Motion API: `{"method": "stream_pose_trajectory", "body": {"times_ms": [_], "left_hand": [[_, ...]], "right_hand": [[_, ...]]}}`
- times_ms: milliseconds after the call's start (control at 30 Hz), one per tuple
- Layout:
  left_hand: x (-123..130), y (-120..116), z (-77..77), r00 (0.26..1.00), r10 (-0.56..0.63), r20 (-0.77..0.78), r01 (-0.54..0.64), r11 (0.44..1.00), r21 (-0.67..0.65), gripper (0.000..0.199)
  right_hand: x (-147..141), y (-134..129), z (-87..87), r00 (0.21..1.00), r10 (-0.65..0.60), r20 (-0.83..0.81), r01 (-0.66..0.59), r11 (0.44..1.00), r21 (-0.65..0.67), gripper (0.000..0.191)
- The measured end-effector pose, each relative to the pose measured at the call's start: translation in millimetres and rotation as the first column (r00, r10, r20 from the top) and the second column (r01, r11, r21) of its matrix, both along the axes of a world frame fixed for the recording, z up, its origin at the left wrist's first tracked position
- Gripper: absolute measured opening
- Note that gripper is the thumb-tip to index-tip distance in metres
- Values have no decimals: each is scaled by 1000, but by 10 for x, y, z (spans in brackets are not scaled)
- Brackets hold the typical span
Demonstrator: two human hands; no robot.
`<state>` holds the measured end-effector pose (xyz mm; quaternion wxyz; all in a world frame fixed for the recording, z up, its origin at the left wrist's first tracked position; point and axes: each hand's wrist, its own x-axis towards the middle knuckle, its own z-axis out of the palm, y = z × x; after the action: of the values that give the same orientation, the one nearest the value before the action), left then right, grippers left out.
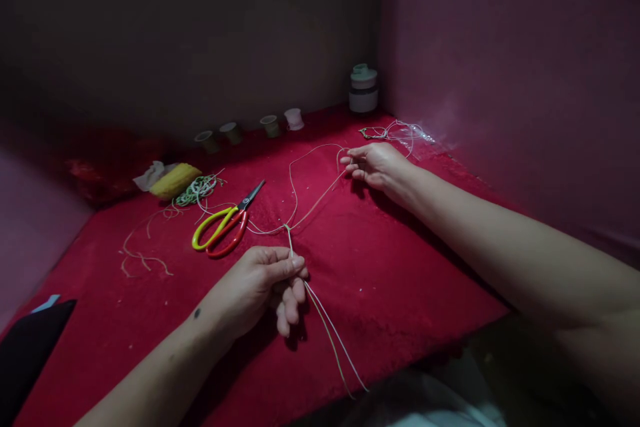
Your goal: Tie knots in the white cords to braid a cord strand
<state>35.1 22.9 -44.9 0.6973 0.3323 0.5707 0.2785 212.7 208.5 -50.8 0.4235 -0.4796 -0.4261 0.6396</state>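
Our left arm [173, 357] lies closest, at seven o'clock, and our right arm [500, 253] is at four o'clock, with twelve straight ahead. Both are over the red counter [415, 287].

We think the step now is holding the thin cords [290, 242] steady at one spot and spreading them out past it. The next move seems to call for a soft, even pull, so no string gets in a tangle.

Our left grip [273, 283] is pinched shut on the bunch. Just past its fingertips, near twelve o'clock, is a tiny knot or crossing [287, 227]; we can't tell which. Two loose ends hang out toward five o'clock. Our right grip [375, 163] is up at one o'clock from the left one. It pinches the far end of the cords, which make a wide, loose loop between our two grips.

One thin string runs toward nine o'clock from the crossing, near the red and yellow scissors [225, 227]. We should keep it clear of those.
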Motion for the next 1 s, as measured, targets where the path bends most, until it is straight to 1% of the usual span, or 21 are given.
{"method": "stream_pose_trajectory", "body": {"times_ms": [33, 67, 100, 133, 167, 200, 233, 267, 300, 333, 367, 400, 433, 500, 533, 600, 700, 800, 867, 933, 1000], "left_hand": [[-7, 1, 26, 999, -4, -48, 5, 1000, 12, 18], [-22, 3, 57, 992, 12, -125, -6, 999, 51, 19], [-44, 6, 89, 972, 62, -227, -35, 992, 124, 19], [-73, 11, 117, 932, 145, -331, -72, 972, 223, 19], [-105, 18, 139, 884, 236, -403, -106, 942, 318, 19], [-136, 27, 152, 852, 305, -425, -135, 913, 385, 20], [-162, 40, 155, 853, 337, -399, -164, 898, 408, 22], [-178, 55, 149, 883, 329, -335, -191, 903, 384, 21], [-183, 72, 135, 924, 298, -242, -212, 922, 324, 19], [-175, 90, 115, 954, 268, -137, -227, 940, 254, 16], [-157, 107, 93, 966, 255, -43, -242, 950, 197, 12], [-131, 123, 68, 966, 256, 26, -257, 953, 159, 10], [-102, 135, 44, 963, 259, 75, -267, 954, 134, 10], [-48, 148, 1, 958, 257, 125, -271, 956, 114, 7], [-29, 147, -17, 962, 242, 124, -256, 960, 112, 7], [-7, 137, -45, 976, 203, 80, -211, 970, 119, 14], [-3, 118, -68, 987, 157, -21, -152, 975, 161, 23], [-4, 113, -78, 989, 130, -64, -116, 976, 186, 25], [0, 118, -79, 991, 121, -59, -108, 976, 187, 25], [7, 123, -76, 991, 124, -52, -113, 977, 182, 23], [14, 124, -69, 990, 131, -52, -120, 978, 173, 22]], "right_hand": [[8, 3, 3, 994, -30, 107, 25, 999, 47, 16], [9, -10, 13, 971, -91, 219, 63, 989, 135, 13], [2, -44, 28, 930, -180, 321, 87, 955, 284, 12], [-17, -98, 46, 879, -279, 386, 77, 883, 464, 14], [-50, -172, 63, 838, -341, 426, 14, 793, 609, 17], [-95, -265, 75, 812, -355, 463, -85, 713, 696, 19], [-151, -370, 82, 803, -298, 516, -209, 670, 712, 19], [-213, -481, 80, 791, -171, 587, -353, 656, 667, 18], [-279, -590, 70, 764, -31, 645, -469, 659, 587, 17], [-341, -690, 54, 727, 90, 681, -559, 653, 511, 17], [-395, -774, 33, 684, 179, 707, -632, 630, 452, 17], [-439, -839, 11, 645, 222, 731, -678, 609, 413, 15], [-471, -883, -11, 616, 241, 750, -708, 587, 393, 15], [-500, -916, -47, 590, 231, 774, -733, 554, 393, 14], [-503, -913, -59, 590, 226, 775, -736, 544, 402, 14], [-501, -892, -72, 604, 227, 764, -732, 537, 419, 14], [-502, -877, -71, 626, 229, 745, -716, 547, 434, 13], [-510, -900, -61, 639, 248, 728, -704, 571, 423, 12], [-511, -916, -57, 634, 319, 704, -704, 616, 355, 13], [-512, -913, -56, 613, 436, 659, -715, 661, 228, 15], [-517, -889, -55, 581, 526, 622, -734, 669, 119, 16]]}}
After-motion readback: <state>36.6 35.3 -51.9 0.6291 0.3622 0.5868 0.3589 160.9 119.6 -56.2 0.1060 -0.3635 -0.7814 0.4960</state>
